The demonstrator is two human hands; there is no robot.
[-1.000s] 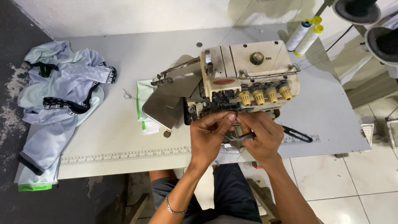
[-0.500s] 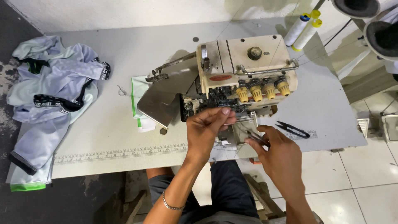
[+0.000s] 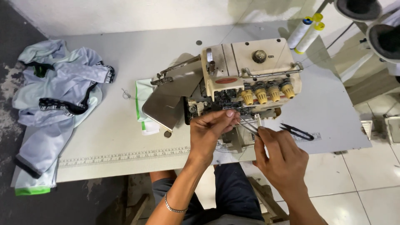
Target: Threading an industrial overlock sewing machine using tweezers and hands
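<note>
Tweezers (image 3: 249, 125), thin and metallic, are pinched between the fingers of the right hand (image 3: 280, 156), their tips aimed toward 10 o'clock at the open front of a cream overlock sewing machine (image 3: 246, 79) that stands at the centre of a white work table (image 3: 104, 137). The left hand (image 3: 210, 131) reaches into the same spot from 6 o'clock, its thumb and forefinger pressed together near the machine's threading parts; whether they grip a thread cannot be told. A row of yellow tension knobs (image 3: 266, 92) lines the machine's face just above both hands. Black thread snips (image 3: 298, 131) lie on the table at 3 o'clock from the hands. Pale grey garments (image 3: 58, 104) with black trim are heaped at 9 o'clock, spilling over the table edge. Two thread cones (image 3: 306, 33) stand at 1 o'clock behind the machine.
</note>
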